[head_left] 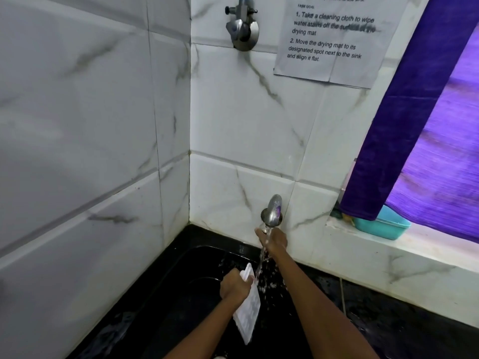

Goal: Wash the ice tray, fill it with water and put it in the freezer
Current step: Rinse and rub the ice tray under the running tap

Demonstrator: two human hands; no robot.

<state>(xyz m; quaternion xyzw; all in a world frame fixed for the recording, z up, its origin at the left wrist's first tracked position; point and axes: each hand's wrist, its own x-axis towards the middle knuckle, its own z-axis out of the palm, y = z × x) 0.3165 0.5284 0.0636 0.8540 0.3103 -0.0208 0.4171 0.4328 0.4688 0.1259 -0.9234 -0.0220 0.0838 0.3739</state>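
Note:
My left hand (pixel 234 286) grips the white ice tray (pixel 248 310) near its upper end and holds it tilted on edge over the black sink (pixel 197 260). A chrome tap (pixel 272 211) juts from the tiled wall, and water runs from it past the tray's top end. My right hand (pixel 273 239) is raised right under the tap, fingers at its spout or handle, with the stream falling across it. Splashes scatter over the sink beside the tray.
Marble-pattern tiled walls meet in a corner behind the sink. A second valve (pixel 242 29) sits high on the wall beside a taped paper sheet (pixel 334 40). A purple curtain (pixel 425 120) hangs at the right over a ledge with a teal container (pixel 383 226).

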